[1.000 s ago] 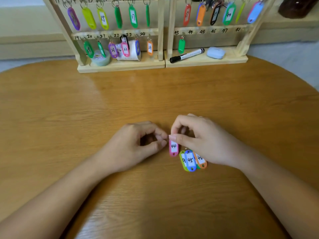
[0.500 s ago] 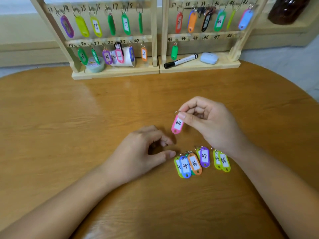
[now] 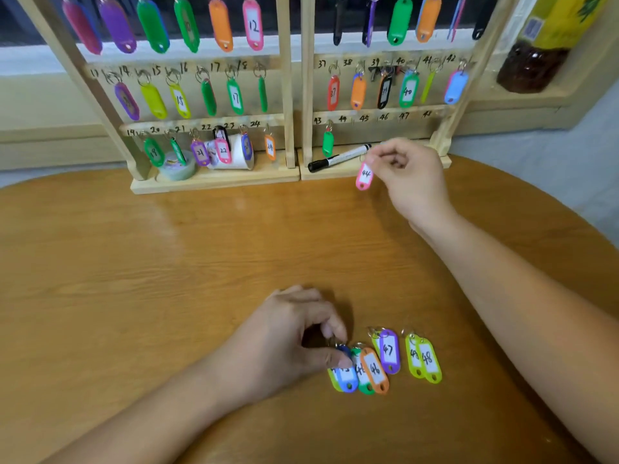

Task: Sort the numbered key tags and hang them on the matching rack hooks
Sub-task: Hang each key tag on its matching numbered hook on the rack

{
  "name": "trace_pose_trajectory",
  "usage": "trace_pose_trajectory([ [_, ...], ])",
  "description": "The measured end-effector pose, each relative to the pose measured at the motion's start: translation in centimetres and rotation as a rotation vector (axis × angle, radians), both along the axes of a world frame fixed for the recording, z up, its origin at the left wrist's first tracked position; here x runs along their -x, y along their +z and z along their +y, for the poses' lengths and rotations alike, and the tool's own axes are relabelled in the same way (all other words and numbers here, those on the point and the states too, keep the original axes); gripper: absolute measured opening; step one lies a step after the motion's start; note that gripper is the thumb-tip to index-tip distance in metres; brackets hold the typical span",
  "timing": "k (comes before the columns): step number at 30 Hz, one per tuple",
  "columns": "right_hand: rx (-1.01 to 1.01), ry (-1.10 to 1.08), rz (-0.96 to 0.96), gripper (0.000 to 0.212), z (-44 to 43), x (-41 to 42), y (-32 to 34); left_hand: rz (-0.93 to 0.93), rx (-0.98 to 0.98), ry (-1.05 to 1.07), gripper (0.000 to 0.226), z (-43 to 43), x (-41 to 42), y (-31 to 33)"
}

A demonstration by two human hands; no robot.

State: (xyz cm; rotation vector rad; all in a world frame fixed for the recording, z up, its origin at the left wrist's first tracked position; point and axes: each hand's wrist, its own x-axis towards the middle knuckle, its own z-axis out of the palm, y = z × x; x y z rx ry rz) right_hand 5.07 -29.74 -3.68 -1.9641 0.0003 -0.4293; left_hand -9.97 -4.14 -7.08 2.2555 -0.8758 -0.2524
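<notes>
1. The pink tag 44 (image 3: 364, 176) has left the bench (image 3: 167, 262): a second ago you were pinching it at the edge of the pile, and now it hangs in the air at the right-hand rack (image 3: 445, 128), in front of the base board and just beside the near end of the marker (image 3: 338, 159)
2. This means the sorting part is done for this tag and the hanging is in hand. The hook marked 44 (image 3: 352, 122) stands bare on the bottom rail, next to the green tag (image 3: 328, 144) on 43, and your tag is below it and a little to its right, so you have yet to raise it and slip the ring over
3. Your right hand (image 3: 410, 177) is at the end of an outstretched arm, thumb and forefinger pinching the ring at the tag's top and the other fingers curled in. The tag dangles freely, slightly tilted, its number facing you
4. Your left hand (image 3: 288, 339) has shifted from lying empty beside the pile onto the pile itself. Thumb and curled fingers now close on the ring end of the blue tag (image 3: 346, 376), whose number is half hidden under the thumb. The hand is low on the bench
5. The orange tag 46 (image 3: 375, 370), purple tag 47 (image 3: 389, 351) and yellow-green tag 48 (image 3: 428, 361) lie flat near you, each overlapping another tag, well apart from the rack, where the hooks from 45 to 48 also look bare
</notes>
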Motion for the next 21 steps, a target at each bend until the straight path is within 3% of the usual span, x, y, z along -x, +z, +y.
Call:
trace_pose_trajectory([
  [9,0.044,-0.091,-0.079,0.008,0.9,-6.9,1.4,-0.006,0.070,0.026,0.027,0.6,-0.2,0.1],
  [18,0.336,-0.146,-0.052,0.016,1.0,-6.4,1.6,-0.010,0.091,0.027,0.027,0.8,0.0,0.2],
  [21,0.348,-0.122,-0.044,0.016,0.6,-4.4,1.6,-0.021,0.095,0.031,0.027,0.8,0.0,0.2],
])
